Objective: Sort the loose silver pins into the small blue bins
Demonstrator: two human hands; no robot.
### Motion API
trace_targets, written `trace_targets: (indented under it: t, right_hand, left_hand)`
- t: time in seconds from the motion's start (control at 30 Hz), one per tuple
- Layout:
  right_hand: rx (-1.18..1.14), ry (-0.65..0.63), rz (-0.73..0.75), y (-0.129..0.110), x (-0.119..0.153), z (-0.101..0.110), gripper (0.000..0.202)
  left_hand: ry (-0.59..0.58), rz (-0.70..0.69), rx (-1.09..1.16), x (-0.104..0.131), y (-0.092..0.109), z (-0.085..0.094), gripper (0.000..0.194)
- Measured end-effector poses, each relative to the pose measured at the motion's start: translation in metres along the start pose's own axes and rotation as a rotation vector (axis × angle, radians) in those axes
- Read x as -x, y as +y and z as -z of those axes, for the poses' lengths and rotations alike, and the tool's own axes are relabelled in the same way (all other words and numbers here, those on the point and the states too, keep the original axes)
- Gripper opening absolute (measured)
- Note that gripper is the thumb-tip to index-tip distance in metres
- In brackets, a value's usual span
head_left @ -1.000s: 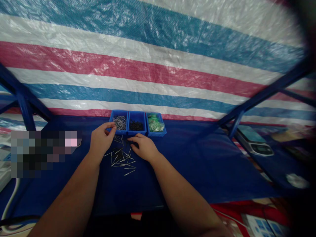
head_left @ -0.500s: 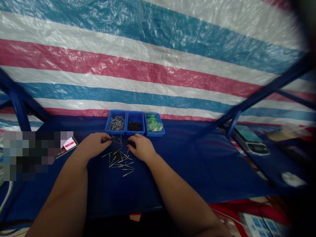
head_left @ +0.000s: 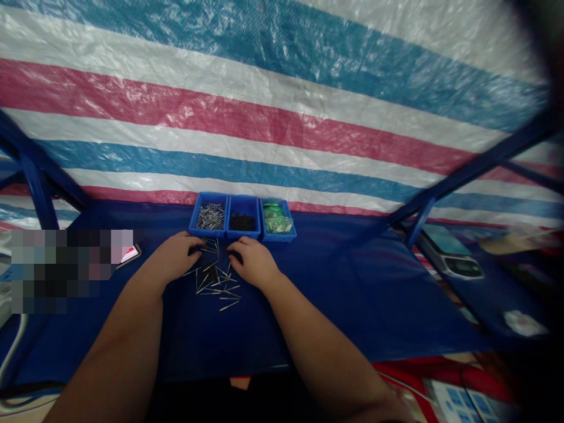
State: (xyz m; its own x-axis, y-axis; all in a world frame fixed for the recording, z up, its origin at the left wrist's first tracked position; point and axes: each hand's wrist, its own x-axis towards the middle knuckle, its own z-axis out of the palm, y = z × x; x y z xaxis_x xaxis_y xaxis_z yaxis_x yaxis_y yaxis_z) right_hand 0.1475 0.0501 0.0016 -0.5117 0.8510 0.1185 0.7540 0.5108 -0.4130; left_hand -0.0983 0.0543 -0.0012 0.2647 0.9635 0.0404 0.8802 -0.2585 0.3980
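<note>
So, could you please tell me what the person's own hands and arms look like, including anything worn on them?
The left hand and right hand are ungloved. The left forearm and right forearm show no sleeves, and neither wrist shows a watch or band. The fingers are too small and shaded to rule out rings.

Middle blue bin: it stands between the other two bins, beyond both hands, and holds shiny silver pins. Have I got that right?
Not quite: the contents are wrong. The head view shows small dark pieces in the middle blue bin. It does stand between the other two bins, beyond the left hand and right hand.
</note>
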Motion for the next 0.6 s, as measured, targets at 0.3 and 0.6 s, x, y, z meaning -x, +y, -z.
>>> trace_targets:
  t: [0.3,0.6]
  right_hand:
    - [-0.015,0.022,0.022,-0.006,0.001,-0.002,0.026]
    - [-0.013,0.022,0.087,-0.007,0.001,-0.008,0.032]
  left_hand:
    - [0.014,-0.08,0.031,0.005,0.004,-0.002,0.032]
    - [-0.028,-0.119,-0.018,0.005,0.015,-0.003,0.039]
